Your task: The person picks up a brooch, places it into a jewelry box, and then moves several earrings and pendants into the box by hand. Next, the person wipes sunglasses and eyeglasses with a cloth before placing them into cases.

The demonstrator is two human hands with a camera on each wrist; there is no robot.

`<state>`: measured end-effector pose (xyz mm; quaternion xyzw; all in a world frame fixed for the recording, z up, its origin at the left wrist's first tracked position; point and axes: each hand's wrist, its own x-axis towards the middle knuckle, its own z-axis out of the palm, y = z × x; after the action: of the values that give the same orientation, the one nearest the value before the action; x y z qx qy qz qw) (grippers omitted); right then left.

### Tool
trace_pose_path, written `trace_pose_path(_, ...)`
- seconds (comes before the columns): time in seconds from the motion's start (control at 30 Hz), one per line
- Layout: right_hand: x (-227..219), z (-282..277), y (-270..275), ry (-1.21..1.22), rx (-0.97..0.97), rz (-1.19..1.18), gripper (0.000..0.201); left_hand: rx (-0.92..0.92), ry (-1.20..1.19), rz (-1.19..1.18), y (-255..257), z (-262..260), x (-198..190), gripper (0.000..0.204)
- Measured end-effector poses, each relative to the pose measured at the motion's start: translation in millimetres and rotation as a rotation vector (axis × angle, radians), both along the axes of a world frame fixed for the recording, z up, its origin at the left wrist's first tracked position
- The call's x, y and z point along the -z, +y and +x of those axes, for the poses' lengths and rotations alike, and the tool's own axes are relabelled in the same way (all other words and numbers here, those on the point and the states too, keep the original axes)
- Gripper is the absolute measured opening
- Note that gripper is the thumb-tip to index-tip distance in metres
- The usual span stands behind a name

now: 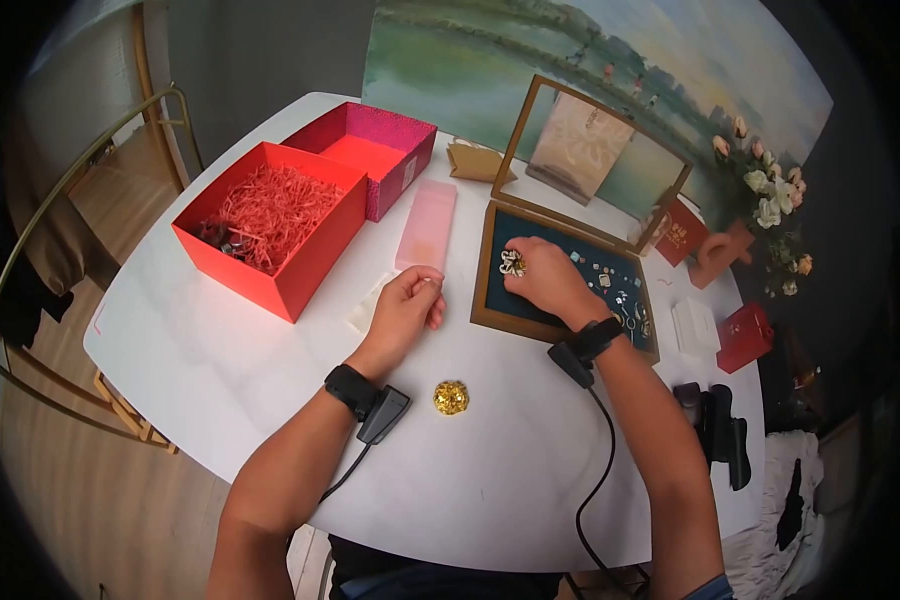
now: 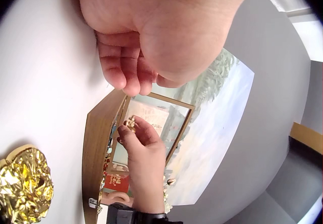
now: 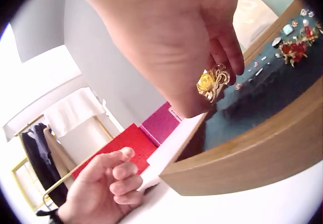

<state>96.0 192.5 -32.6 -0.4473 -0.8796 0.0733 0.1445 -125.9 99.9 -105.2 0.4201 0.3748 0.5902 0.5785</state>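
Observation:
My right hand (image 1: 545, 277) pinches a gold brooch-like ornament (image 3: 213, 82) with a yellow flower and curling wire, low over the left part of a wooden jewelry box (image 1: 528, 321). The box's glass lid (image 2: 187, 120) stands raised, and its dark teal lining (image 3: 234, 125) carries small studs, earrings and a red flower ornament (image 3: 294, 51). Near the box's left side, my left hand (image 1: 402, 312) hovers with loosely curled fingers and nothing visible in it. A crinkled gold piece (image 1: 451, 397) lies on the white table between my forearms.
A red box (image 1: 315, 265) with shredded paper stands at left, a magenta box (image 1: 407, 178) behind it. A pink translucent sheet (image 1: 427, 222) lies near the left hand. Right of the jewelry box are a white box (image 1: 696, 327), a red box (image 1: 744, 338) and black objects (image 1: 722, 425).

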Motion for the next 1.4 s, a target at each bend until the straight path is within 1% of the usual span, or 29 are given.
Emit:
trace_pose_path(0.03,-9,-3,-8,0.092,0.009,-0.002,0.046,-0.001,-0.006,-0.002,-1,0,0,0.013)
trace_pose_path(0.07,-18,-5,-21,0.089,0.009,-0.012,0.046,-0.002,-0.008,-0.012,0,0,0,0.013)
trace_pose_path(0.13,-32,-9,-58,0.089,-0.134,-0.182,0.044,-0.018,-0.004,0.011,2,1,4,0.014)
trace_pose_path(0.17,-27,-3,-72,0.080,-0.261,-0.182,0.043,-0.018,-0.013,-0.012,1,1,7,0.014)
trace_pose_path(0.2,-26,-1,-90,-0.017,-0.300,-0.213,0.043,-0.012,-0.009,-0.002,2,0,6,0.014)
trace_pose_path(0.27,-4,10,-116,-0.054,-0.355,-0.241,0.043,-0.007,-0.015,-0.001,5,0,7,0.014)
trace_pose_path(0.37,2,10,-148,-0.129,-0.374,-0.314,0.046,0.000,0.019,0.008,3,0,3,0.014)
trace_pose_path(0.4,5,9,-153,-0.123,-0.369,-0.313,0.046,0.006,0.024,0.009,2,0,3,0.014)
trace_pose_path(0.47,11,7,-159,-0.035,-0.372,-0.303,0.047,-0.008,0.025,-0.002,2,0,3,0.014)
trace_pose_path(0.63,18,-13,-169,0.010,-0.418,-0.303,0.045,-0.019,-0.020,-0.008,0,-1,3,0.014)
trace_pose_path(0.7,16,-16,-171,0.001,-0.476,-0.315,0.045,-0.013,-0.039,0.007,2,1,0,0.014)
trace_pose_path(0.73,11,-12,-167,-0.007,-0.466,-0.305,0.045,-0.015,-0.031,-0.014,1,0,0,0.014)
trace_pose_path(0.8,0,-6,-153,0.084,-0.443,-0.265,0.043,-0.020,-0.024,-0.038,2,-1,-2,0.014)
trace_pose_path(0.83,-3,5,-135,0.162,-0.360,-0.211,0.038,-0.006,-0.012,-0.021,2,-1,-2,0.014)
trace_pose_path(0.87,-8,15,-113,0.136,-0.272,-0.101,0.034,0.009,0.001,-0.007,0,-1,-1,0.014)
trace_pose_path(0.9,-34,18,-98,0.121,-0.040,-0.257,0.033,0.011,0.001,-0.009,-1,-1,0,0.014)
trace_pose_path(0.93,-28,36,-71,0.031,-0.052,0.004,0.033,0.013,0.004,-0.022,0,-1,1,0.014)
trace_pose_path(0.97,-32,46,-58,-0.030,0.043,0.064,0.034,0.013,0.008,-0.030,2,-2,0,0.014)
trace_pose_path(1.0,-27,56,-43,-0.099,0.089,0.083,0.035,0.011,0.010,-0.020,4,-2,0,0.014)
trace_pose_path(1.07,-24,61,-35,-0.202,0.151,0.010,0.035,0.034,-0.014,-0.032,5,-3,3,0.013)
trace_pose_path(1.2,-10,62,-27,-0.214,0.149,-0.073,0.033,0.031,0.011,-0.019,2,-2,2,0.013)
trace_pose_path(1.3,-11,64,-23,-0.136,0.130,-0.037,0.031,0.030,-0.005,-0.019,4,-2,0,0.013)
trace_pose_path(1.37,-17,63,-26,-0.059,0.180,0.000,0.031,0.028,0.004,-0.042,3,-3,1,0.013)
trace_pose_path(1.4,-24,61,-33,-0.059,0.179,-0.001,0.031,0.027,0.004,-0.043,4,-3,1,0.013)
